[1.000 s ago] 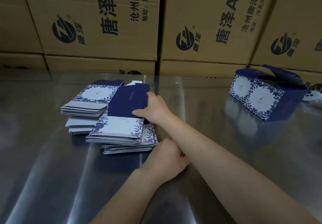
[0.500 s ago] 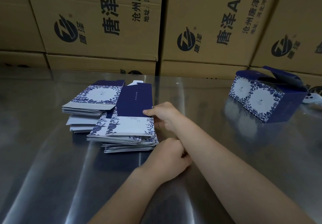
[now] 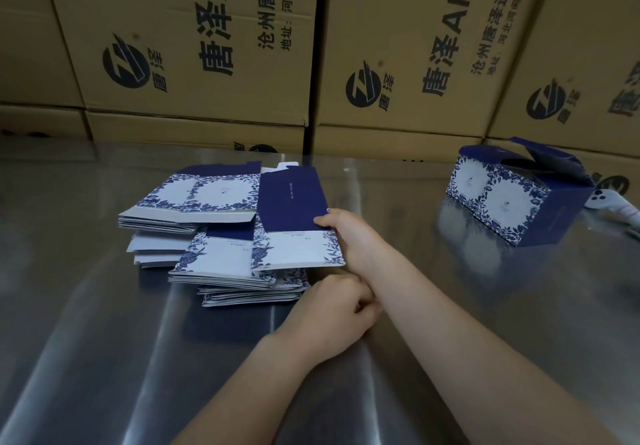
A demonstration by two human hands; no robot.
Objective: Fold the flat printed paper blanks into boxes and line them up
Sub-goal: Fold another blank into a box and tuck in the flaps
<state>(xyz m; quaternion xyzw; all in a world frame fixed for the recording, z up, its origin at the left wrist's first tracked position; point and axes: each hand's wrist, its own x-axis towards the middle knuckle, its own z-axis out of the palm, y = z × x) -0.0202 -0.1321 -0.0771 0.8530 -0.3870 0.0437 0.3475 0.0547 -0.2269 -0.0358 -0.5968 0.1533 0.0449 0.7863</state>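
A flat blue-and-white floral paper blank (image 3: 291, 223) lies half off the near stack of blanks (image 3: 239, 278), and my right hand (image 3: 349, 236) grips its right edge. Behind and to the left sits a second stack of blanks (image 3: 194, 202). My left hand (image 3: 332, 309) rests on the steel table by the near stack's right corner, its fingers curled and holding nothing. A folded box (image 3: 512, 198) with the same print stands at the far right, its lid flaps raised.
Large brown cartons (image 3: 398, 46) with black print form a wall along the table's far edge. A white object (image 3: 613, 205) lies just right of the folded box. The shiny steel table (image 3: 104, 358) stretches toward me.
My right hand has pulled the top blank to the right, off the near stack. The left hand has stayed put.
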